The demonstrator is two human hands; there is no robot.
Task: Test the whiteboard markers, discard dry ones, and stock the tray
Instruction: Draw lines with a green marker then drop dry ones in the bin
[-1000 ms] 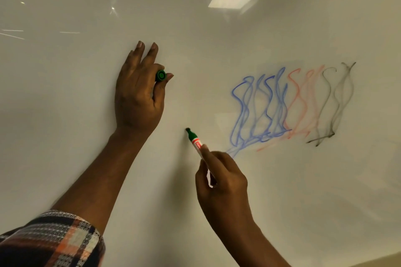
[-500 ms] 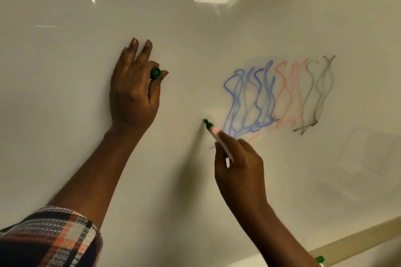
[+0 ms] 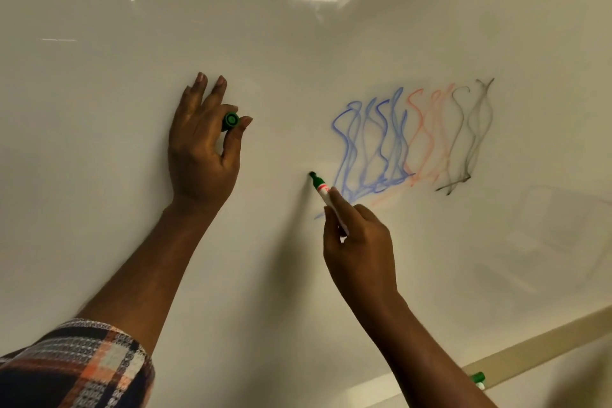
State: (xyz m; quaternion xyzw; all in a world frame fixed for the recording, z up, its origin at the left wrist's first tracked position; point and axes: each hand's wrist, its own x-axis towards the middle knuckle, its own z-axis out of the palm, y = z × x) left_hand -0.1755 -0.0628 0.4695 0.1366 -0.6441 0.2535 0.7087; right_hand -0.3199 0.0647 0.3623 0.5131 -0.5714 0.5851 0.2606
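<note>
I am holding the green marker in my right hand, fingers pinching its barrel low down, so its long axis is running up and to the left from my grip toward the whiteboard. The tip is sitting at the board just left of the blue scribbles, though I cannot tell if it is quite touching; no green line is showing there. My left hand is resting up on the board well to the left, thumb and forefinger pinching the green cap. I am judging that the right hand, being nearer, is the one to draw the test stroke.
</note>
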